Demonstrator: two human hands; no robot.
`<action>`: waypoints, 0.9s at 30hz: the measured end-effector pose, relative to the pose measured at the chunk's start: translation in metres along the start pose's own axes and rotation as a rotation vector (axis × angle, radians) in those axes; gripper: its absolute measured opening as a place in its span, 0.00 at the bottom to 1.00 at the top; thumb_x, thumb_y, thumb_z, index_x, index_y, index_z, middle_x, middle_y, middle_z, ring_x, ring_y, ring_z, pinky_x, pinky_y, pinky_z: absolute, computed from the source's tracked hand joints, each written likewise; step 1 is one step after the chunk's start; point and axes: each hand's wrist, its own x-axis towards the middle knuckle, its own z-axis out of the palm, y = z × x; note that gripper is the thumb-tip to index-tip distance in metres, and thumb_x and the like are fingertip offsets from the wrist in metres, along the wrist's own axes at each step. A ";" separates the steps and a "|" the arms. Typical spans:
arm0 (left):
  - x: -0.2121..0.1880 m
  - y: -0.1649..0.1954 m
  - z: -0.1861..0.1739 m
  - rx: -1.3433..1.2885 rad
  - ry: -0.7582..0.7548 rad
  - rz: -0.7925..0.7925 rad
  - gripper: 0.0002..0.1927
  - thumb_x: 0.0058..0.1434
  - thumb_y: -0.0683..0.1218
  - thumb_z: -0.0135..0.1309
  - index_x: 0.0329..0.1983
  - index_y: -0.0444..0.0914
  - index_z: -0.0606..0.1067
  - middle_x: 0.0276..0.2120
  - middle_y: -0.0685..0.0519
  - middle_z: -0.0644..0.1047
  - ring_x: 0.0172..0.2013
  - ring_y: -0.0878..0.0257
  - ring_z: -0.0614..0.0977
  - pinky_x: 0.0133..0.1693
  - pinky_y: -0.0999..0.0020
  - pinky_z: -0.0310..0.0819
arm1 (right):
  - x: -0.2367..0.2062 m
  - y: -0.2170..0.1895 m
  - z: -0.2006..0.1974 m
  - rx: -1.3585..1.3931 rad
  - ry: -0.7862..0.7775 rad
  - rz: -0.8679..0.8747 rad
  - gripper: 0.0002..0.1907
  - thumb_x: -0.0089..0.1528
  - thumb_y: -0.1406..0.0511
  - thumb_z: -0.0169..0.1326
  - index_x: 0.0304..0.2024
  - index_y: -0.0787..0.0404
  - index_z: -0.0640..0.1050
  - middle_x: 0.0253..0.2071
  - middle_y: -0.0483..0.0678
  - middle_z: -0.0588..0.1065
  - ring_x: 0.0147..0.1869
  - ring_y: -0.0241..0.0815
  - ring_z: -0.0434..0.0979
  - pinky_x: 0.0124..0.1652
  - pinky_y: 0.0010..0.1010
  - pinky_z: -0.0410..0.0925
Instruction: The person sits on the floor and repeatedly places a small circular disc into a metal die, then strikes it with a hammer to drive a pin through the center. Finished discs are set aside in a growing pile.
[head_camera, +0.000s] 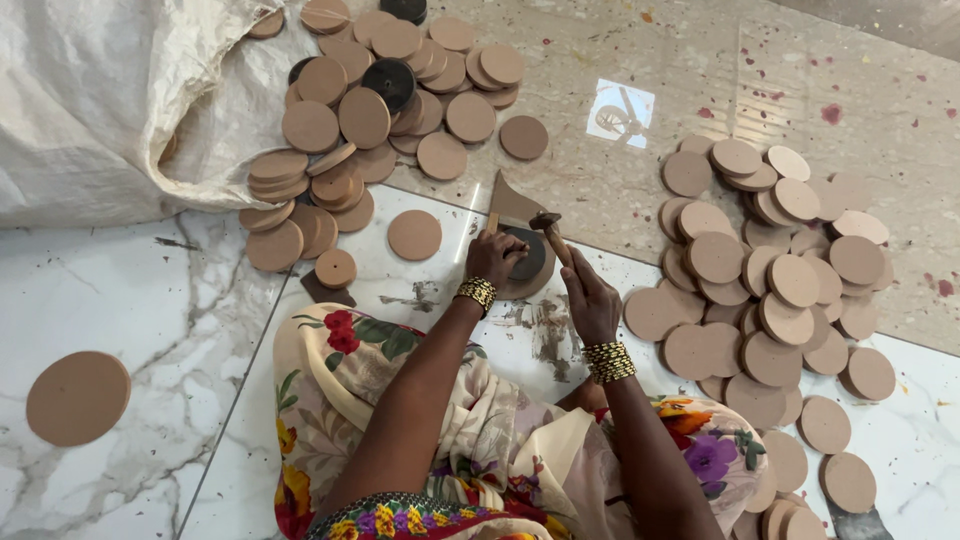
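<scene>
A flowered garment (470, 440) in cream, red and yellow is seen at the bottom of the frame, draped over the lap of a person seated on a white marbled floor (150, 300). Two bare forearms, each ringed with gold bangles, are extended forward from it. The right hand (590, 300) is closed around the wooden handle of a small hammer (552, 235), whose dark head is held just above the work. The left hand (495, 255) is curled over the near edge of a dark round disc (530, 252), which is pressed flat onto a brown disc beneath it on the floor, with a thin wooden peg pinched upright between its fingers. A lone brown disc (78, 397) is seen well apart at the left. A spread pile of brown discs (770, 290) is laid out to the right of the hands, trailing down past the knee. One single disc (414, 235) is placed just left of the left hand. Farther off, a second heap of brown discs (380, 110), with a few black ones mixed in, is spilled from the mouth of a white woven sack (110, 100) at the upper left.
</scene>
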 end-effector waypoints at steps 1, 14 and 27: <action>0.000 -0.001 0.000 -0.004 -0.005 0.000 0.08 0.52 0.50 0.68 0.32 0.45 0.82 0.32 0.58 0.82 0.40 0.55 0.78 0.45 0.56 0.73 | -0.001 0.000 0.001 -0.028 -0.011 0.015 0.22 0.66 0.58 0.57 0.63 0.51 0.77 0.34 0.56 0.82 0.36 0.43 0.85 0.36 0.34 0.72; 0.001 -0.004 -0.003 -0.018 0.001 -0.008 0.08 0.53 0.51 0.67 0.33 0.45 0.82 0.34 0.58 0.82 0.43 0.55 0.79 0.46 0.57 0.74 | -0.005 0.007 0.002 -0.432 -0.079 -0.168 0.20 0.69 0.54 0.53 0.63 0.43 0.78 0.32 0.51 0.83 0.30 0.45 0.80 0.30 0.36 0.69; -0.015 -0.005 -0.005 -0.114 0.179 0.213 0.11 0.55 0.45 0.62 0.42 0.43 0.82 0.43 0.55 0.82 0.50 0.51 0.78 0.56 0.56 0.70 | 0.023 0.067 0.037 0.088 -0.049 0.424 0.23 0.70 0.52 0.53 0.63 0.53 0.79 0.39 0.53 0.80 0.41 0.43 0.79 0.43 0.39 0.71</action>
